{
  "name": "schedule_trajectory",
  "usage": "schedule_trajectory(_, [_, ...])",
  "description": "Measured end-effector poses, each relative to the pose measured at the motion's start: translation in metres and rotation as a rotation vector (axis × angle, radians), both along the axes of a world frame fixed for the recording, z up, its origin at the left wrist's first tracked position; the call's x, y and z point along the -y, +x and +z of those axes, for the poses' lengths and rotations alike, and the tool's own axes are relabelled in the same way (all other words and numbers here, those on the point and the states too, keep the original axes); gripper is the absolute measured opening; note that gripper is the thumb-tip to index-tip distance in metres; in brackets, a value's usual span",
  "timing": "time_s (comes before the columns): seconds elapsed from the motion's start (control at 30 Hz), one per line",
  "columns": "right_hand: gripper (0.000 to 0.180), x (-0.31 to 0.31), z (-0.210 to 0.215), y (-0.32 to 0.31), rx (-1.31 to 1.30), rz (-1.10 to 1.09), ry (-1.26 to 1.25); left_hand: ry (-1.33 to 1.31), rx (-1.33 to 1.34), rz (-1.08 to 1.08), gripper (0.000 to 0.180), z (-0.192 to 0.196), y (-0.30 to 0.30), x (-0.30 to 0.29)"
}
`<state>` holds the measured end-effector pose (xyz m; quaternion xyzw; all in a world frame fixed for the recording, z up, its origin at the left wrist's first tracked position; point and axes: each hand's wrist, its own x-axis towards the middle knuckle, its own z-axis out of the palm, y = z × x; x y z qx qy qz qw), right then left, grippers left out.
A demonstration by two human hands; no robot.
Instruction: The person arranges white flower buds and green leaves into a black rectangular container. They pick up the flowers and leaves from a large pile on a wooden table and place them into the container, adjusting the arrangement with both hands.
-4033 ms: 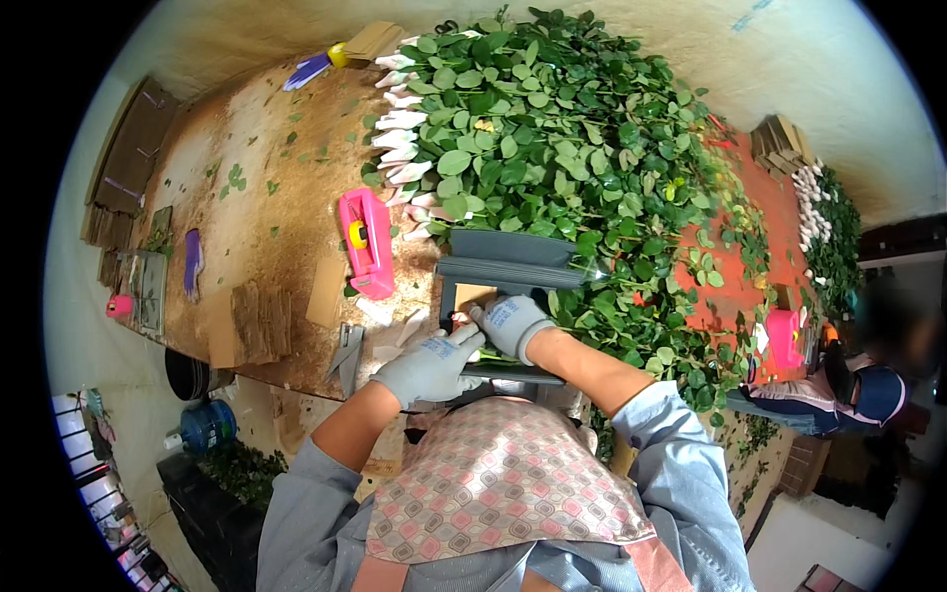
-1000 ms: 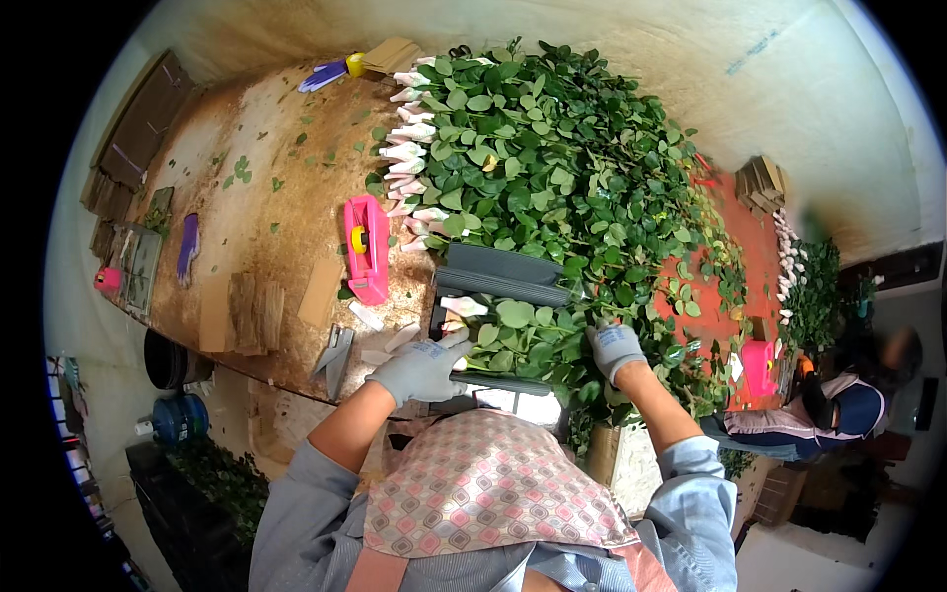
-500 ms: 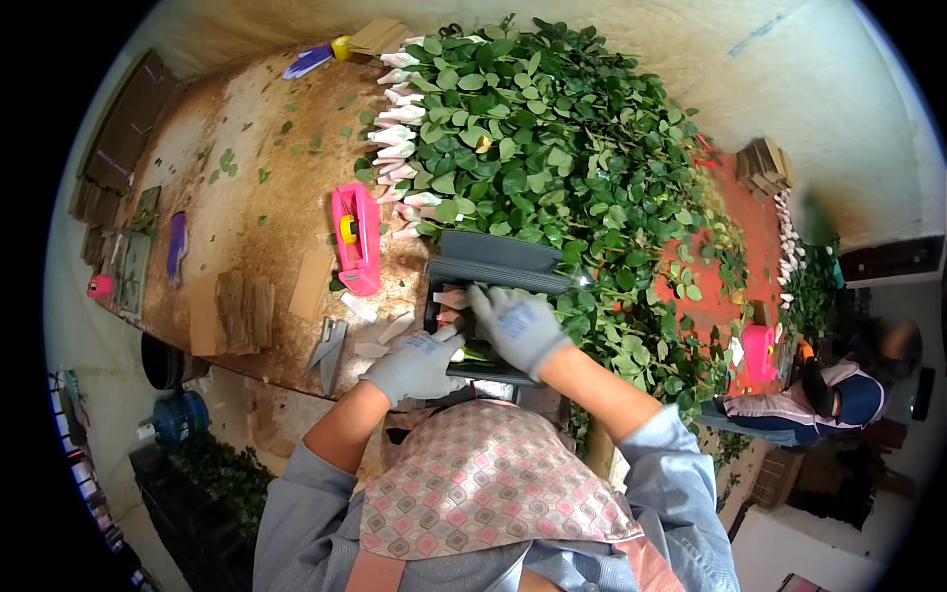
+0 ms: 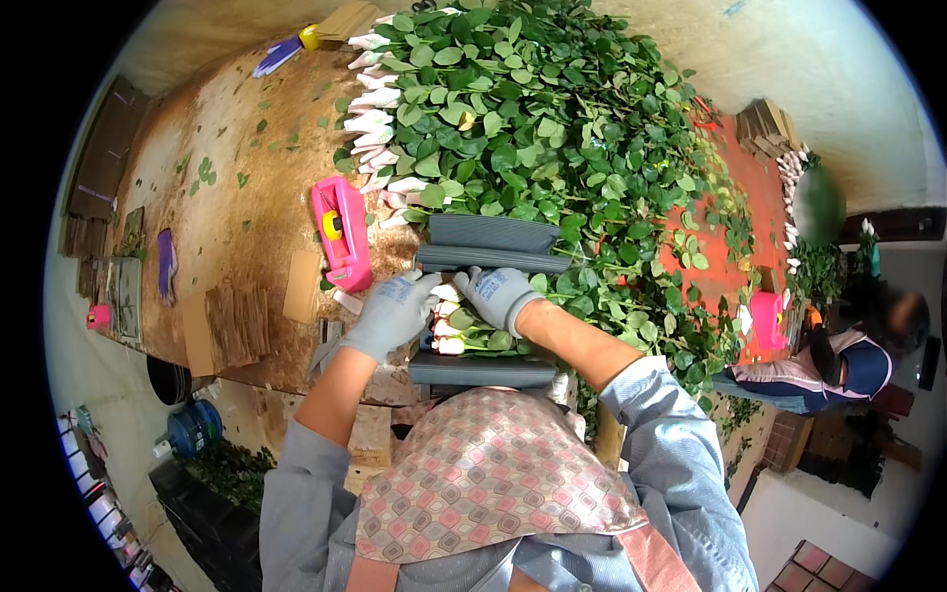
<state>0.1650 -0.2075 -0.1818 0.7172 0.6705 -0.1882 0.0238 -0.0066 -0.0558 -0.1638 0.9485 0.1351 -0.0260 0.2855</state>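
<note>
Several pale pink and cream roses (image 4: pixel 449 341) lie in a dark grey ridged trough (image 4: pixel 481 372), heads to the left and leafy stems to the right. My left hand (image 4: pixel 395 308), in a grey glove, reaches over the trough's left end, its fingers closed against a rose head. From the right, my right hand (image 4: pixel 498 296), gloved alike, bends its fingers round the upper part of the same small bunch. Both hands' fingertips nearly meet at a pale rose head (image 4: pixel 449 293). What lies under the fingers is partly hidden.
Beyond the trough lies a large heap of leafy stems (image 4: pixel 552 128) with white-wrapped heads (image 4: pixel 370 121). Left are a pink tape dispenser (image 4: pixel 342 237), cardboard pieces (image 4: pixel 237 326), partly hidden scissors (image 4: pixel 326 350) and purple gloves (image 4: pixel 166 264). Another person (image 4: pixel 838 370) works at far right.
My hands have moved up to the trough's far side, and my left hand has lifted off the near rose heads. More roses now show in the trough. The whole view has shifted slightly.
</note>
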Motion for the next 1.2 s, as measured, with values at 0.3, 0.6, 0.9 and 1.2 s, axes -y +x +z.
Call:
schedule_trajectory(0.3, [0.024,-0.001,-0.010,-0.001,0.120,0.032,0.032,0.358,-0.002,-0.249,0.013,-0.029,0.010,-0.014])
schedule_trajectory(0.6, [0.024,-0.003,-0.016,-0.003,0.109,-0.010,0.034,0.699,-0.206,-0.039,0.012,-0.036,-0.038,-0.053])
schedule_trajectory(0.9, [0.031,-0.018,0.018,-0.019,0.000,-0.068,-0.098,-0.098,-0.005,-0.270,0.034,0.050,-0.026,0.003])
schedule_trajectory(1.2, [0.027,-0.014,0.017,-0.020,0.070,-0.039,-0.049,-0.275,-0.203,-0.222,0.039,0.029,-0.031,0.026])
